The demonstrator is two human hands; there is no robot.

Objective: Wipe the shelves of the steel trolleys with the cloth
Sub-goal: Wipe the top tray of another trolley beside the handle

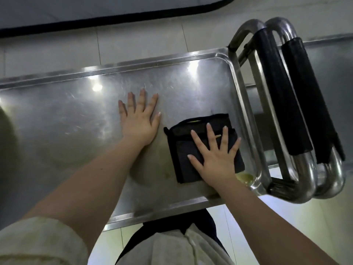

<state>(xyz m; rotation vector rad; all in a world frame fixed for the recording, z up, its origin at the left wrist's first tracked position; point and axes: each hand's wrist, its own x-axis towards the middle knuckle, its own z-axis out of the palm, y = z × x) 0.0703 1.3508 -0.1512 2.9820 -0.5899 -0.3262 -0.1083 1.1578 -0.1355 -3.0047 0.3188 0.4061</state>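
Note:
The top shelf of a steel trolley (66, 115) fills the middle of the view, shiny and scratched, with a raised rim. A folded black cloth (183, 148) lies flat on it near the right end. My right hand (215, 155) presses on the cloth with fingers straight and spread. My left hand (138, 119) rests flat on the bare steel just left of the cloth, fingers straight. A yellowish smear (245, 176) shows at the shelf's near right corner, beside the cloth.
Two steel tube handles with black foam grips (286, 104) stand at the trolley's right end; a second trolley's shelf (334, 60) lies beyond them. Pale tiled floor (133, 41) surrounds the trolley, and a grey mat with a black edge (114, 12) lies at the far side.

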